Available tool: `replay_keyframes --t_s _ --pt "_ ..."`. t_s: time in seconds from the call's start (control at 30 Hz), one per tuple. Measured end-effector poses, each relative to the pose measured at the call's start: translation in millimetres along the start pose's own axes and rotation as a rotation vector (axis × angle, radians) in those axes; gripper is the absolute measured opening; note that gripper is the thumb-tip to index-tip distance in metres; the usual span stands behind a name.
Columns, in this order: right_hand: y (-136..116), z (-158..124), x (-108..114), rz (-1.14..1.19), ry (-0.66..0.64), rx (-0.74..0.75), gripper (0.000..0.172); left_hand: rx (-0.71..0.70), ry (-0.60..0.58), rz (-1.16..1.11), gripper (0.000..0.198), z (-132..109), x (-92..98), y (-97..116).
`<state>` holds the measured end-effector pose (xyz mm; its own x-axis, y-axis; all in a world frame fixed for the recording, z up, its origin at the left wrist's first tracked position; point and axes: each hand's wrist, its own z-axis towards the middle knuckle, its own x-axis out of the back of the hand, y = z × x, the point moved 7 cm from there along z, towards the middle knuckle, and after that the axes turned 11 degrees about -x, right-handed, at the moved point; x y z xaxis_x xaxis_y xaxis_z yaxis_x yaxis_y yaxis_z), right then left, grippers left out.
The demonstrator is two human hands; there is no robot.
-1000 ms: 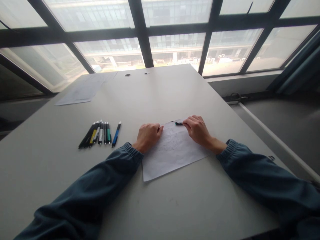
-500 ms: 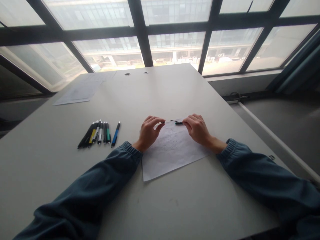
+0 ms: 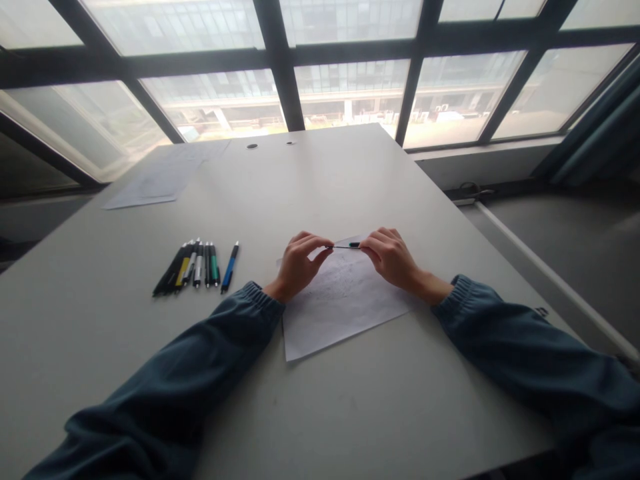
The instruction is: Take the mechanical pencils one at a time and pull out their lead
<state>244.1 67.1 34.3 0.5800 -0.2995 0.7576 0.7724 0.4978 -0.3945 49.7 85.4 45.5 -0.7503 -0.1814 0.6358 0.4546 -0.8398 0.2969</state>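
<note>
- At lower centre, a paper sheet [image 3: 345, 327] lies on the counter [image 3: 300, 180].
- At left, the grouped pens [image 3: 199, 267] and separate blue pen [image 3: 230, 268] appear assembled.
- At centre, the left hand [image 3: 301, 263] pinches a small dark piece [image 3: 329, 247]; the right hand [image 3: 393, 257] pinches a thin dark rod [image 3: 344, 247] meeting it. Judged unfinished: seating cannot be confirmed.
- Just beyond the rod, a green-and-black part [image 3: 355, 245] appears separate; whether held, cannot tell.

At centre, a thin black rod [image 3: 345, 247] and a white paper sheet [image 3: 345, 320] with faint grey marks; left of centre, 1 slim blue-and-black pen [image 3: 231, 267], 1 slim green-and-black pen [image 3: 214, 264]; lower left, a dark blue cloth sleeve [image 3: 200, 360].
</note>
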Motion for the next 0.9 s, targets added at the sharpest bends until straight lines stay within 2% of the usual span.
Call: replay_keyframes --t_s 0.9 --pt "0.8 -1.4 -1.3 -0.007 -0.005 0.008 0.029 -0.009 -0.046 -0.048 0.013 -2.0 -6.0 -0.6"
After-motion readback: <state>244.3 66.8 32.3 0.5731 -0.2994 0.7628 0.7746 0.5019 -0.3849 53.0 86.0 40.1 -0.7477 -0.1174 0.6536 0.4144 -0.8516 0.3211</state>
